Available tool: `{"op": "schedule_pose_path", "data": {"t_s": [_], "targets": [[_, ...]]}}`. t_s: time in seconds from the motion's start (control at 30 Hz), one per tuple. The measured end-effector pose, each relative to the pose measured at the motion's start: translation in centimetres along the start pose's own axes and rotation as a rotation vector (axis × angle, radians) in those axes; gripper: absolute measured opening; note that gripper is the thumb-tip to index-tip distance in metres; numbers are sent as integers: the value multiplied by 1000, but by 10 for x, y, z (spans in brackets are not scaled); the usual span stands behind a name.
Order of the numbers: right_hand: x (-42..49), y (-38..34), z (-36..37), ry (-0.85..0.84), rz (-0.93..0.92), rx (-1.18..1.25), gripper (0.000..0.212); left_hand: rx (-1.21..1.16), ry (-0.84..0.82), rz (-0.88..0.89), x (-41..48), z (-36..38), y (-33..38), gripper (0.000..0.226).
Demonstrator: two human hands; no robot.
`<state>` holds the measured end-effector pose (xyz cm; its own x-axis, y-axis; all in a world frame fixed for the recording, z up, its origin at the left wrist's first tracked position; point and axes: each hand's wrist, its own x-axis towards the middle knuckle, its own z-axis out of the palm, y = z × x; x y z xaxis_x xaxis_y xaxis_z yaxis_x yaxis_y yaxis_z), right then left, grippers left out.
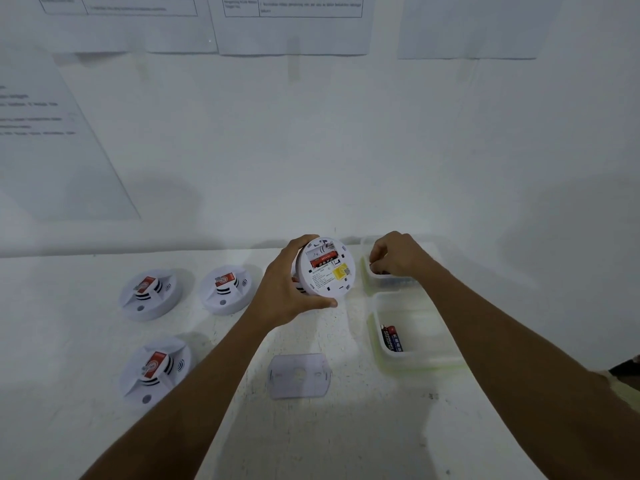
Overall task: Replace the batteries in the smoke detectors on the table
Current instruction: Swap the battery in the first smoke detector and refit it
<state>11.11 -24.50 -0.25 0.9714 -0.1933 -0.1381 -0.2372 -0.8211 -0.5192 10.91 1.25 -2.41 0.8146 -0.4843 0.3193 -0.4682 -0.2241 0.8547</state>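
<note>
Four smoke detectors are in view: three lie on the bench (242, 427), namely the far-left detector (147, 294), the middle detector (227, 289) and the near detector (154, 370), plus one held detector (327, 270). There are two clear tubs, the far tub (367, 282) and the near tub (419, 356). Two batteries (391, 337) lie in the near tub, and one red battery (323, 262) sits in the held detector. One cover plate (299, 375) lies flat.

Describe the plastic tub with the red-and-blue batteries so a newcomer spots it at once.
On the white table, look right of the round white smoke detector held in the left hand, where two translucent rectangular plastic tubs sit one behind the other. Take the nearer tub. Unlike the far tub, which the right hand reaches into, it holds red-and-blue batteries at its left end.
</note>
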Motion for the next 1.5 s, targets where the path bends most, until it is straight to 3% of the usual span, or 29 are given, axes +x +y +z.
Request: {"op": "schedule_pose_path", "data": {"t_s": [0.2,0.43,0.77,0.87,0.97,1.03,1.13,1.5], "targets": [[-26,-9,-11,157,-71,123,18,24,-12,19,-8,0,4,101],[-102,-58,-21,273,-229,563,7,40,-20,28,-24,5,12,98],[-147,-95,19,190,-325,623,13,227,-76,7,-50,1,1,106],[-154,-106,28,217,-356,509,31,189,-30,43,-63,-4,13,103],[-159,-112,33,316,-297,336,59,199,14,93,-73,-12,26,99],[-163,-115,32,256,-211,476,68,183,33,102,-80,-18,34,96],[-166,-119,35,154,-144,656,63,154,24,118,-90,-23,41,88],[-164,-130,62,74,-108,640,58,106,-23,54,-126,-41,27,88]]}}
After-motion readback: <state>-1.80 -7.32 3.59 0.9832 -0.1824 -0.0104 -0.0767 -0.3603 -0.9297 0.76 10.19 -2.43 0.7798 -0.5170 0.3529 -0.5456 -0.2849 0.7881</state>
